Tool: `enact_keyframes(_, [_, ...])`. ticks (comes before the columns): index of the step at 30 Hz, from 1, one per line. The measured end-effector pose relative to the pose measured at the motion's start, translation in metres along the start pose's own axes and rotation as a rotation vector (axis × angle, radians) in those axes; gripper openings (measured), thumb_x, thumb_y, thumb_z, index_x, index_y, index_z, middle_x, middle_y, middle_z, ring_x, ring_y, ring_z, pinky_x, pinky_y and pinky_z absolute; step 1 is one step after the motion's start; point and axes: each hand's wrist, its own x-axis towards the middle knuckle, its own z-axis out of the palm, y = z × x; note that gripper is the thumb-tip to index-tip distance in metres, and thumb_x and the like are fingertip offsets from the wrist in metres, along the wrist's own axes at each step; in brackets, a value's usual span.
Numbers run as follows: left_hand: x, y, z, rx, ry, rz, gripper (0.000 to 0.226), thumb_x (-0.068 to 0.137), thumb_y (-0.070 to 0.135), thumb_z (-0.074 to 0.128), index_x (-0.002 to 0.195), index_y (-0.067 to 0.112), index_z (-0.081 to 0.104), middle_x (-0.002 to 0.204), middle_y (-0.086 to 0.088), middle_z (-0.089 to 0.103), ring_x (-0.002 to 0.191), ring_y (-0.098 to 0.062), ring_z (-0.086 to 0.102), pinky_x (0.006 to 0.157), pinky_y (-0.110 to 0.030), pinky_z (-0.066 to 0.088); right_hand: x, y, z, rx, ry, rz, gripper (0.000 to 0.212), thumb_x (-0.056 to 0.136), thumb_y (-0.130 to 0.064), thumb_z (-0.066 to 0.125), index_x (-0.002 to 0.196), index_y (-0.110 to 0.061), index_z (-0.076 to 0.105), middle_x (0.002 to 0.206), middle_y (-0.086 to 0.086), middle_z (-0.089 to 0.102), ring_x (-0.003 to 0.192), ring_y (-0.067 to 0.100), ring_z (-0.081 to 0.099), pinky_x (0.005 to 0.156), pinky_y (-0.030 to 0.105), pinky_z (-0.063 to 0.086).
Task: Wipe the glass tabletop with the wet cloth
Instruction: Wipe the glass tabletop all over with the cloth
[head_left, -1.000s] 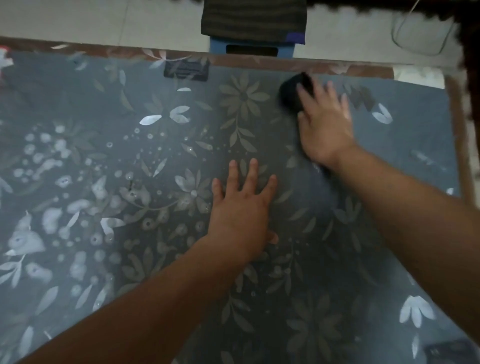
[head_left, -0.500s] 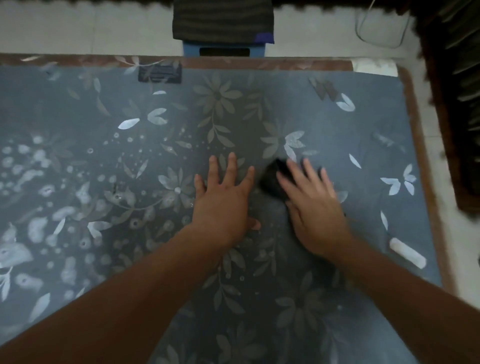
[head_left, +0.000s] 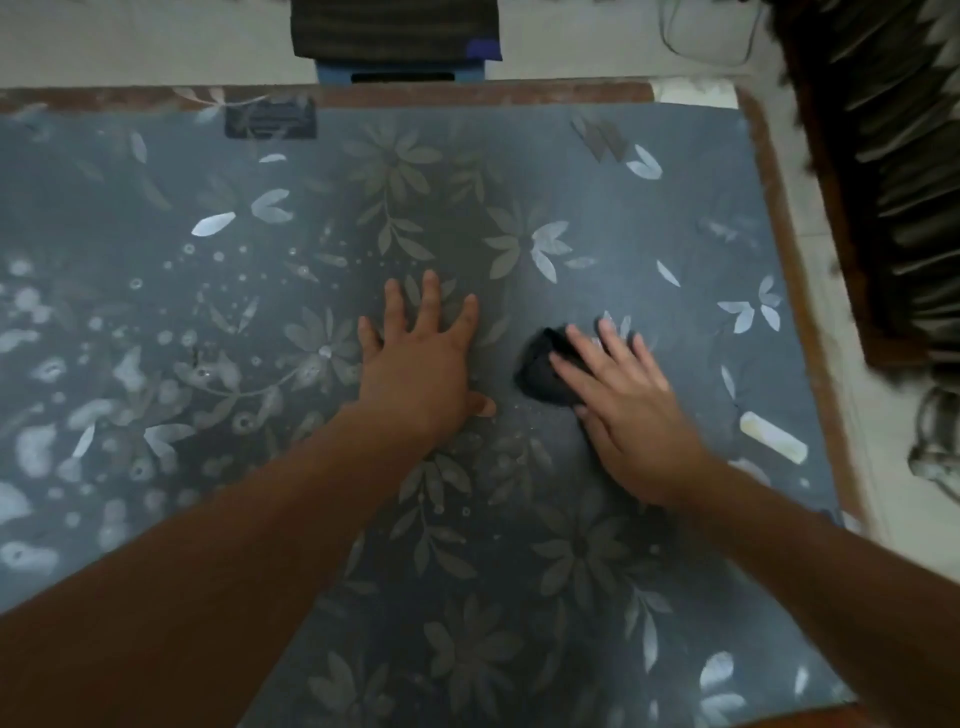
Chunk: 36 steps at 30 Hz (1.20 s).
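The glass tabletop lies over a blue-grey sheet printed with flowers and leaves and fills most of the view. A small dark wet cloth sits bunched on the glass right of centre. My right hand lies flat on the cloth with straight fingers, pressing it down; most of the cloth is hidden under the palm. My left hand rests flat on the glass just left of the cloth, fingers spread.
A brown wooden frame borders the table at the far and right edges. A blue stool with dark striped fabric stands beyond the far edge. Dark furniture stands on the floor to the right.
My right hand has dragged the cloth from the far edge back toward me over the glass, then slightly to the right. My left hand has stayed planted on the glass.
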Motion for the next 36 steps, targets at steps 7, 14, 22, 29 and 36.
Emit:
enact_keyframes(7, [0.001, 0.001, 0.002, -0.011, 0.02, -0.011, 0.114, 0.081, 0.061, 0.076, 0.164, 0.036, 0.001, 0.171, -0.005, -0.02, 0.155, -0.041, -0.02, 0.124, -0.067, 0.002, 0.029, -0.005, -0.003, 0.127, 0.136, 0.314, 0.058, 0.099, -0.017, 0.042, 0.155, -0.025, 0.032, 0.167, 0.001, 0.018, 0.155, 0.032, 0.007, 0.125, 0.053, 0.003])
enact_keyframes(14, [-0.023, 0.012, 0.006, 0.043, 0.2, 0.111, 0.088, 0.088, 0.052, 0.069, 0.16, 0.037, 0.021, 0.172, -0.013, -0.006, 0.158, -0.037, -0.008, 0.125, -0.062, 0.0, -0.018, -0.024, 0.002, 0.137, 0.095, 0.156, 0.053, 0.097, -0.015, 0.043, 0.151, -0.019, 0.042, 0.165, 0.005, 0.026, 0.155, 0.031, 0.012, 0.125, 0.051, 0.006])
enact_keyframes(22, [-0.047, 0.013, 0.031, 0.149, -0.073, 0.09, 0.145, 0.063, 0.068, 0.085, 0.162, 0.03, -0.014, 0.168, -0.01, -0.029, 0.154, -0.043, -0.024, 0.122, -0.069, 0.004, -0.055, -0.068, 0.02, 0.101, 0.106, 0.25, 0.053, 0.101, -0.031, 0.038, 0.152, -0.021, 0.037, 0.165, 0.004, 0.024, 0.154, 0.032, 0.015, 0.123, 0.055, 0.013])
enact_keyframes(29, [-0.043, 0.009, 0.037, 0.144, -0.044, 0.108, 0.147, 0.06, 0.069, 0.085, 0.161, 0.031, -0.015, 0.167, -0.007, -0.031, 0.153, -0.043, -0.025, 0.121, -0.072, 0.002, 0.012, -0.038, 0.003, 0.102, 0.137, 0.321, 0.051, 0.103, -0.029, 0.035, 0.153, -0.02, 0.037, 0.165, 0.007, 0.025, 0.154, 0.034, 0.014, 0.124, 0.053, 0.009])
enact_keyframes(36, [-0.043, 0.007, 0.038, 0.158, -0.018, 0.096, 0.147, 0.059, 0.067, 0.087, 0.162, 0.032, -0.013, 0.168, -0.005, -0.029, 0.154, -0.042, -0.023, 0.122, -0.071, 0.004, -0.049, -0.083, 0.024, 0.052, 0.083, 0.243, 0.052, 0.101, -0.029, 0.035, 0.153, -0.022, 0.035, 0.165, 0.005, 0.024, 0.152, 0.034, 0.018, 0.121, 0.057, 0.018])
